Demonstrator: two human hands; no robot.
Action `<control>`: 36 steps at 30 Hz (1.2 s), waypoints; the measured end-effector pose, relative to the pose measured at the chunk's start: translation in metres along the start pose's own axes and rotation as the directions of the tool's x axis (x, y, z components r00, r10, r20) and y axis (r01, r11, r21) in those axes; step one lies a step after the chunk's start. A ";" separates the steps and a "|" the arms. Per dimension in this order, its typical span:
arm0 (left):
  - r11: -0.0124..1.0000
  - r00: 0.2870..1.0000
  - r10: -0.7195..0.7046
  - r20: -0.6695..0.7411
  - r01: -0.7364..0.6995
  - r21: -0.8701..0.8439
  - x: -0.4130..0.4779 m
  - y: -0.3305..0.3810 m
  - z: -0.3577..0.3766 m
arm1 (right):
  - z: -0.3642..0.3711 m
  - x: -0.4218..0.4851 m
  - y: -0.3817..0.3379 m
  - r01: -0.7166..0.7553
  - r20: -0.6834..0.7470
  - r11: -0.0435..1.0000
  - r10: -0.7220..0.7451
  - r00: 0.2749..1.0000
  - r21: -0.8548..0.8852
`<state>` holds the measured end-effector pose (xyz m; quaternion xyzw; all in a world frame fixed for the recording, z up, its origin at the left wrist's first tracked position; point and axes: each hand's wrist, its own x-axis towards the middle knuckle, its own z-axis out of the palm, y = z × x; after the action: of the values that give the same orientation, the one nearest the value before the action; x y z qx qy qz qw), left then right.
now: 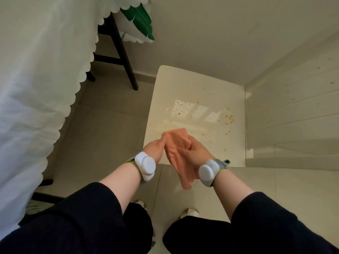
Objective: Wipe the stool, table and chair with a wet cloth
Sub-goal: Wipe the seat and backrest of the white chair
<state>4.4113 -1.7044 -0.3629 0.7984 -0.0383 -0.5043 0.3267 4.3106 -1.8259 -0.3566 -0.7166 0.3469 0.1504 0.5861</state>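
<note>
Head view, looking down.

Item: salmon-orange soft cloth (178, 154), bunched and hanging between both hands above the near edge of the seat; its lower end dangles free past the right wrist.

Item: left hand (155, 147), fingers closed on the cloth's upper left corner. White rounded wrist device (145, 165) strapped below it.

Item: right hand (197, 153), fingers curled over the cloth's middle, gripping it. A matching white device (207, 172) on a grey strap sits on that wrist.

Item: cream glossy plastic chair (165, 92), seat facing the camera, slatted back (293, 110) rising at right. Orange-brown specks (183, 107) are scattered across the seat's middle and right part; a few marks on the back slats may be the same soiling, though they are too small to tell.

Item: white scalloped-edge tablecloth (36, 79) draped down the left side over a table with black legs (121, 50); the tabletop itself is hidden. A green-and-white printed fabric (141, 21) shows beyond it.

Item: beige tiled floor (102, 125). Black sleeves (73, 217) and dark trousers fill the bottom, with light shoes (189, 212) just visible.
</note>
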 end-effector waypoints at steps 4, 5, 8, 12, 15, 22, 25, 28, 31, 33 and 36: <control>0.978 0.964 0.054 -0.260 0.001 0.209 0.053 -0.028 -0.016 | 0.007 0.043 0.010 0.097 0.129 0.967 -0.068 0.989 -0.237; 0.977 0.949 0.046 -0.312 0.022 0.212 0.065 -0.035 -0.018 | 0.011 0.053 0.013 0.125 0.152 0.943 -0.081 0.985 -0.308; 0.976 0.935 0.007 -0.355 0.071 0.206 0.099 -0.049 -0.020 | 0.022 0.085 0.029 0.225 0.117 0.803 -0.193 0.974 -0.552; 0.988 0.935 0.084 -0.346 -0.033 0.151 0.137 -0.062 -0.009 | 0.036 0.104 0.055 0.168 -0.147 0.571 -0.464 0.873 -0.804; 0.986 0.898 0.165 -0.409 -0.151 0.066 0.162 -0.071 -0.003 | 0.052 0.115 0.085 0.390 0.150 0.316 -0.579 0.801 -0.865; 0.980 0.900 0.119 -0.420 -0.175 -0.097 0.175 -0.073 -0.002 | 0.051 0.138 0.075 0.609 0.446 0.018 -0.664 0.600 -0.793; 0.977 0.890 0.052 -0.454 -0.139 -0.161 0.171 -0.069 0.002 | 0.043 0.157 0.062 0.625 0.449 0.035 -0.663 0.598 -0.780; 0.972 0.846 0.029 -0.533 -0.148 -0.182 0.173 -0.071 0.001 | 0.030 0.195 0.041 0.594 0.385 0.066 -0.703 0.598 -0.802; 0.968 0.809 0.060 -0.584 -0.191 -0.165 0.170 -0.074 0.002 | 0.021 0.241 0.019 0.483 0.229 0.154 -0.732 0.642 -0.862; 0.965 0.779 0.103 -0.618 -0.228 -0.127 0.166 -0.075 0.001 | 0.022 0.261 0.008 0.367 0.131 0.221 -0.674 0.727 -0.903; 0.961 0.753 0.149 -0.641 -0.263 -0.085 0.164 -0.075 0.003 | 0.028 0.257 0.008 0.289 0.047 0.332 -0.581 0.813 -0.898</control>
<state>4.4683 -1.7109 -0.5339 0.8805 0.0280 -0.1712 0.4411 4.4940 -1.8829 -0.5299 -0.9904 0.0916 0.0371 0.0962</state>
